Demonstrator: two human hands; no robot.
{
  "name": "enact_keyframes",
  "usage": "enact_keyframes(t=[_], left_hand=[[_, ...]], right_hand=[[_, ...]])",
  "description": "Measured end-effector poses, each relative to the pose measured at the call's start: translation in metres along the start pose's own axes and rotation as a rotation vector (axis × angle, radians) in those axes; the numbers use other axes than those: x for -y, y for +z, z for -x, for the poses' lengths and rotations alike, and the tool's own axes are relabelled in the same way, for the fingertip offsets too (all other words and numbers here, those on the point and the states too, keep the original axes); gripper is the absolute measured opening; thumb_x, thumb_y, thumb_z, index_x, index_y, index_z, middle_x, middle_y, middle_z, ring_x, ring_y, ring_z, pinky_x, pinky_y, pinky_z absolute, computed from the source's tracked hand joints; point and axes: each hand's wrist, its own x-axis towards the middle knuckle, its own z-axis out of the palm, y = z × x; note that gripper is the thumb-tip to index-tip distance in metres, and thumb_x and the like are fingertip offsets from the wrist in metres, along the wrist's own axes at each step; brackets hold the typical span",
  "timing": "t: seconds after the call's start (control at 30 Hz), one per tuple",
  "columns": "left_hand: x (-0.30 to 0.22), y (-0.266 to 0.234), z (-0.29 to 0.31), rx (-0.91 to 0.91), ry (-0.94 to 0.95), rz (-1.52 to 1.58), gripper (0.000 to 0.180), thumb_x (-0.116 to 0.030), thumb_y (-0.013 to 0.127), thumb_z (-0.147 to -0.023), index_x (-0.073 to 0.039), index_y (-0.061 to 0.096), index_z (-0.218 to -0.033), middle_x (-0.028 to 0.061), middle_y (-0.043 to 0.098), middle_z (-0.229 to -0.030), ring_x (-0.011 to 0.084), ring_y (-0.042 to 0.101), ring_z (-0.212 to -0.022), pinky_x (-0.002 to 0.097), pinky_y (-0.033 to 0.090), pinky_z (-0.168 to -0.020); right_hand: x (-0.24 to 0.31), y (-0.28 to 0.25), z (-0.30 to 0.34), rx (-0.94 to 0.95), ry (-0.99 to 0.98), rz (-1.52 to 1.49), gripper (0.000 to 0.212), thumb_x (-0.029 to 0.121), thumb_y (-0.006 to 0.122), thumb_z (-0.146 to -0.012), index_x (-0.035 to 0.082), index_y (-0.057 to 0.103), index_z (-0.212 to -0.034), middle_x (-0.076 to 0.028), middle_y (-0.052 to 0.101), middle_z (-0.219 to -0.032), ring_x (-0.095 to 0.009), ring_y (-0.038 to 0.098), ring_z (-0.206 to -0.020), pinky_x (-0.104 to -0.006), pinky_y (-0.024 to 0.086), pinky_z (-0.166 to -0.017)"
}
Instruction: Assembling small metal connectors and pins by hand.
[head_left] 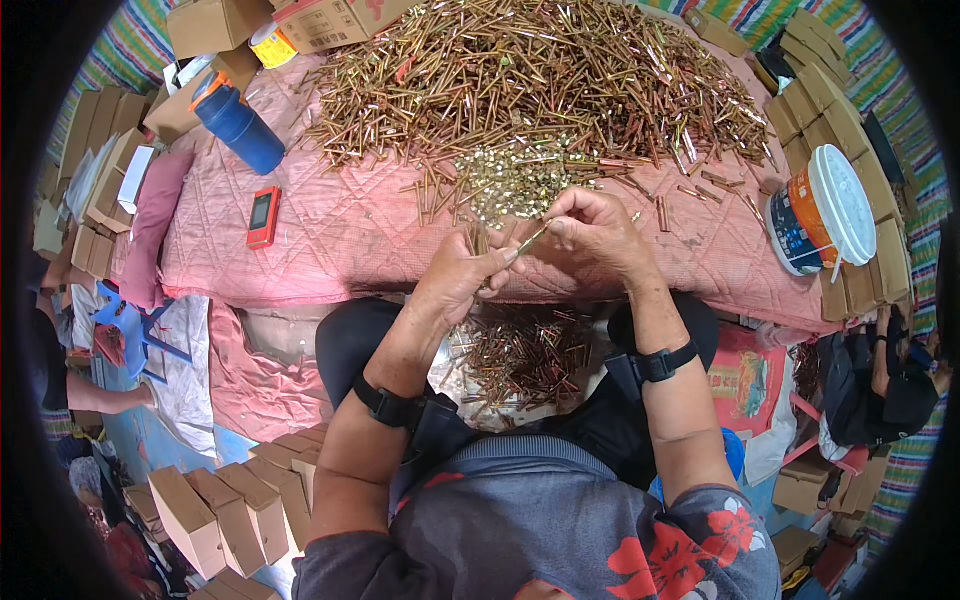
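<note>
My left hand [462, 272] is closed around a few thin brass-coloured bolts [477, 240]. One bolt [533, 239] slants out between its thumb and fingers toward my right hand [606, 232]. The right thumb and fingertips pinch that bolt's far end; whether a small part sits there is too fine to tell. Just beyond both hands lies a heap of small shiny nuts or washers [510, 185] on the pink quilted cover [350, 235]. Behind it spreads a big pile of the same bolts [540, 80]. More bolts [520, 360] lie in a container between my knees.
On the left of the cover stand a blue bottle [240, 130] and a small red device [263, 217]. A white-lidded bucket [825, 210] stands at the right edge, beside stacked cardboard boxes [885, 255]. More boxes [230, 515] are lower left. Other people show at both sides.
</note>
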Motion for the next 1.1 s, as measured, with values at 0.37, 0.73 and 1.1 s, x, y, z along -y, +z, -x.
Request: enact_keyframes(t=[0.37, 0.73, 1.1], left_hand=[[0.001, 0.004, 0.0, -0.018, 0.073, -0.021, 0.01, -0.007, 0.062, -0.087, -0.001, 0.056, -0.093, 0.0089, 0.064, -0.076, 0.0062, 0.051, -0.054, 0.0175, 0.039, -0.046], [0.005, 0.004, -0.004, 0.007, 0.082, -0.01, 0.009, -0.007, 0.062, -0.088, -0.001, 0.057, -0.091, 0.0086, 0.064, -0.075, 0.0056, 0.05, -0.053, 0.0169, 0.038, -0.045], [0.004, 0.011, -0.005, 0.043, -0.016, -0.066, 0.01, -0.006, 0.062, -0.087, 0.0, 0.057, -0.093, 0.0081, 0.063, -0.074, 0.0062, 0.049, -0.052, 0.0175, 0.036, -0.044]], right_hand=[[0.001, 0.017, -0.003, -0.148, -0.002, -0.11, 0.006, 0.01, 0.064, -0.087, 0.005, 0.061, -0.087, 0.005, 0.055, -0.074, -0.002, 0.047, -0.062, -0.0171, 0.039, -0.055], [0.007, 0.015, 0.002, -0.137, 0.059, -0.124, 0.01, 0.011, 0.068, -0.083, 0.004, 0.062, -0.081, 0.005, 0.056, -0.069, -0.002, 0.047, -0.063, -0.019, 0.039, -0.056], [-0.011, 0.009, 0.006, -0.22, 0.004, 0.203, 0.013, 0.013, 0.067, -0.084, 0.006, 0.061, -0.074, 0.004, 0.056, -0.066, -0.003, 0.045, -0.059, -0.0204, 0.036, -0.051]])
